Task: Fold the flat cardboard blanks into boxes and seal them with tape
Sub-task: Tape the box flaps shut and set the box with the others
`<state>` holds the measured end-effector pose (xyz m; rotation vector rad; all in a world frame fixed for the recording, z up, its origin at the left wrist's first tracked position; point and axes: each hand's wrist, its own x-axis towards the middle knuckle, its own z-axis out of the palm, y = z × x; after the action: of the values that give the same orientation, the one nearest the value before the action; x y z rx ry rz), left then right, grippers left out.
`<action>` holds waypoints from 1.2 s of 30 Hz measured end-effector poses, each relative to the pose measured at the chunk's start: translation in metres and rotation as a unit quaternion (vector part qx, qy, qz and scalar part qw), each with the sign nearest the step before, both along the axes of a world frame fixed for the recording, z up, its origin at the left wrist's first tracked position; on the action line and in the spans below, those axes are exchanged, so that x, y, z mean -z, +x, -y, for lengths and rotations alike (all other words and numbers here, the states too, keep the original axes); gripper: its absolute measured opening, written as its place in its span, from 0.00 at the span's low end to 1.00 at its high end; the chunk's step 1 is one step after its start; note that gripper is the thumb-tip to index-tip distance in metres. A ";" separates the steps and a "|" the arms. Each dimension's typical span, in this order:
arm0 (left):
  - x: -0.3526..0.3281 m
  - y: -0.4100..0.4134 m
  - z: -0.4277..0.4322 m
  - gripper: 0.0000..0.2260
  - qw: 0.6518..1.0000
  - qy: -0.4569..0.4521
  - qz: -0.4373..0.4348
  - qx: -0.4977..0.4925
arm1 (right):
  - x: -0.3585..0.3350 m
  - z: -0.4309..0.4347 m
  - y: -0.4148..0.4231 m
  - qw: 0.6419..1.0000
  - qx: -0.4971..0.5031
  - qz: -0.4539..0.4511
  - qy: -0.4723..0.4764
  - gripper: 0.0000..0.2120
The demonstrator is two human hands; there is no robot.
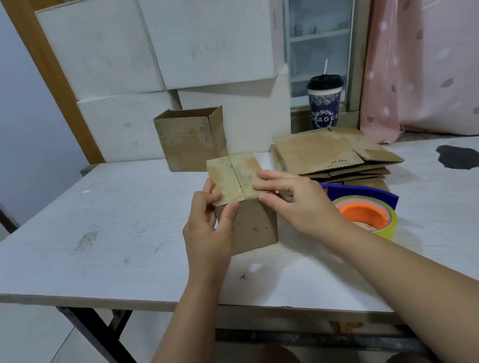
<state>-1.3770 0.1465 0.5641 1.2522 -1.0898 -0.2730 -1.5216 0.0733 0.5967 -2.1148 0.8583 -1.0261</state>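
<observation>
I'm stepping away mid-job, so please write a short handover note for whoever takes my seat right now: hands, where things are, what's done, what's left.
Left hand grips the taped box at its near left top corner, thumb on the front face. Right hand presses its fingers on the top right edge.
Tape roll lies on the table right of the box, flat blanks are stacked behind it, and an open box stands at the back.
Done: this box's top seam is taped.
Left: the open box's top, then the blanks.
</observation>
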 end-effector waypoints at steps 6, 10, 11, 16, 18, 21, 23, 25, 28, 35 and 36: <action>-0.013 -0.005 -0.022 0.10 1.000 -0.017 0.007 -0.003 | 0.002 -0.012 0.010 0.970 0.004 0.120 0.213 0.30; -0.012 -0.014 -0.033 0.15 0.998 -0.026 -0.050 0.039 | 0.010 -0.025 0.017 0.963 -0.008 0.142 0.228 0.29; -0.014 -0.014 -0.035 0.19 0.996 -0.028 -0.069 0.052 | 0.012 -0.029 0.016 0.968 -0.014 0.144 0.203 0.27; -0.037 -0.021 -0.044 0.28 0.999 0.000 -0.043 0.029 | 0.010 -0.048 0.008 0.995 -0.023 0.101 0.014 0.38; -0.047 -0.026 -0.047 0.39 0.998 0.011 -0.052 0.017 | 0.008 -0.054 0.006 0.996 -0.006 0.065 -0.063 0.39; -0.056 -0.032 -0.047 0.49 0.997 0.010 -0.070 0.015 | 0.011 -0.062 0.004 0.987 0.030 0.023 -0.156 0.38; -0.055 -0.037 -0.045 0.50 0.996 0.005 -0.089 -0.011 | 0.014 -0.065 0.005 0.978 0.055 0.004 -0.201 0.39; -0.053 -0.043 -0.044 0.48 0.991 -0.011 -0.123 -0.056 | 0.017 -0.068 0.006 0.968 0.067 -0.009 -0.240 0.39; -0.046 -0.041 -0.043 0.43 0.983 -0.036 -0.153 -0.097 | 0.020 -0.072 0.002 0.949 0.064 -0.026 -0.307 0.35; -0.029 -0.025 -0.049 0.27 0.973 -0.107 -0.202 -0.026 | -0.019 -0.069 -0.011 0.975 0.048 0.217 0.015 0.44; -0.027 -0.025 -0.048 0.25 0.968 -0.118 -0.223 -0.012 | -0.023 -0.065 -0.013 0.964 0.021 0.260 0.054 0.47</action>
<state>-1.4016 0.1940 0.5911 0.9318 -0.6940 -0.3742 -1.5347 0.1379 0.6200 -1.6237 0.6764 -1.4343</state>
